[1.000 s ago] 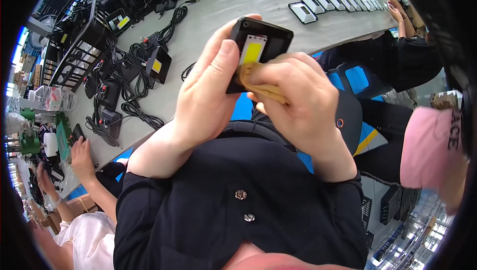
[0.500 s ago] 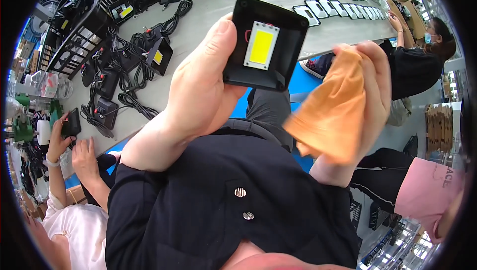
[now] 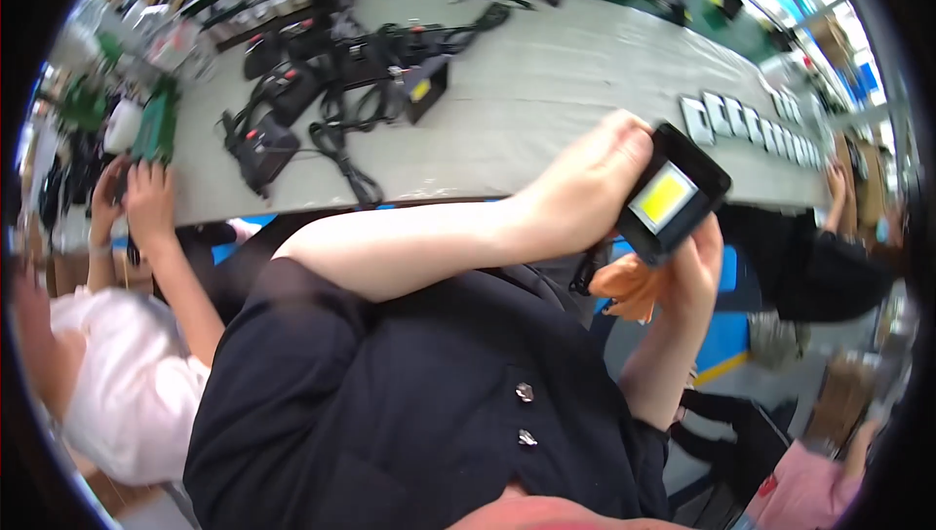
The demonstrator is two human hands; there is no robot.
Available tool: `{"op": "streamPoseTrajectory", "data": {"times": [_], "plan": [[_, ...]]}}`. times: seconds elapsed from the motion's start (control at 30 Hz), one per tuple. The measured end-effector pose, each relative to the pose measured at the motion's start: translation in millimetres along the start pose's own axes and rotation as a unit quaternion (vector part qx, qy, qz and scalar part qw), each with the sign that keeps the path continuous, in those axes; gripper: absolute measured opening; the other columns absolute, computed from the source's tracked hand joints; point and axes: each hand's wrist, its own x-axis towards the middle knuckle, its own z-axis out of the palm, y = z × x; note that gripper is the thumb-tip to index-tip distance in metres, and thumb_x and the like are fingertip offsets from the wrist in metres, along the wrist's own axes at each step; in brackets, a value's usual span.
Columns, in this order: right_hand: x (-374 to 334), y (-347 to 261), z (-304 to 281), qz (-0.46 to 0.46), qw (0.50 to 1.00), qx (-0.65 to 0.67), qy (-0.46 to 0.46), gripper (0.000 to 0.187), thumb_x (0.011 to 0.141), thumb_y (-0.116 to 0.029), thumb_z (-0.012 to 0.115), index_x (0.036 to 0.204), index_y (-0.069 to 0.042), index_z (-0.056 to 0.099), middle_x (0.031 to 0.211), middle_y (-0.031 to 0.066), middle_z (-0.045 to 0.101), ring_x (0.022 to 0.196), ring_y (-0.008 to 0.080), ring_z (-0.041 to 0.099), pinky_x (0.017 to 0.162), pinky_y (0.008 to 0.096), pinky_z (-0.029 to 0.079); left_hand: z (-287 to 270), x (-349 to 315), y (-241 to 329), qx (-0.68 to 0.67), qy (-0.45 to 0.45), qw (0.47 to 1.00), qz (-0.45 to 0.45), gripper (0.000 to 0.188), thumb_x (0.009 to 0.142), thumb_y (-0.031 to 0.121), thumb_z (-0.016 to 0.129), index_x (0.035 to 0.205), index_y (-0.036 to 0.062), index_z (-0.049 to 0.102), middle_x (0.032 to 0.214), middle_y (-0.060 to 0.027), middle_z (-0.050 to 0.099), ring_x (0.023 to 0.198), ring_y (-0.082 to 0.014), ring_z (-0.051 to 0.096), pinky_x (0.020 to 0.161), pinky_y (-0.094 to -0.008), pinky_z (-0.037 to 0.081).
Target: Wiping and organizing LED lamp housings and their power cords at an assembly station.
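My left hand (image 3: 585, 189) grips a black square lamp housing (image 3: 704, 177) by its left edge, thumb on the upper side. A yellow LED panel (image 3: 663, 200) in a pale frame faces up inside the housing, which is tilted. Just below it, my right hand (image 3: 697, 262) is closed around a crumpled orange cloth (image 3: 626, 286). The right fingers reach up to the housing's lower right side and are partly hidden behind it. A dark cable (image 3: 585, 269) hangs under my left hand.
Several black lamps with cables (image 3: 292, 91) lie on the grey table (image 3: 546, 72) at left. Rows of small white-and-black frames (image 3: 751, 125) lie at the right. A co-worker's hands (image 3: 146, 198) work at far left; another person's hand (image 3: 836, 182) is at far right.
Both hands and the lamp have swung right in view as the head view turned. My right hand with the cloth, formerly apart from the lamp, is now close beneath it.
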Motion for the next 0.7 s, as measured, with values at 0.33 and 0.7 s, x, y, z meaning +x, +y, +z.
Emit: {"op": "streamPoseTrajectory", "data": {"times": [0.33, 0.7], "plan": [[56, -48, -82, 0.065, 0.921, -0.350, 0.156, 0.026, 0.086, -0.013, 0.067, 0.106, 0.004, 0.063, 0.061, -0.0041, 0.053, 0.053, 0.0020, 0.048, 0.048, 0.0188, 0.038, -106, -23, 18, 0.558, 0.097, 0.797, 0.211, 0.055, 0.070, 0.012, 0.074, 0.123, 0.0089, 0.055, 0.125, -0.0126, 0.052, 0.113, -0.0323, 0.053, 0.091, -0.0399, 0.046], [199, -24, -137, 0.136, 0.590, -0.790, 0.094, 0.035, 0.065, -0.033, 0.071, 0.080, -0.002, 0.072, 0.077, 0.0160, 0.069, 0.075, 0.0271, 0.068, 0.075, 0.0350, 0.053, -162, -40, 2, 0.678, 0.052, 0.732, 0.042, 0.080, 0.060, -0.001, 0.075, 0.133, 0.0145, 0.048, 0.143, -0.0087, 0.038, 0.129, -0.0306, 0.040, 0.104, -0.0413, 0.036]]}}
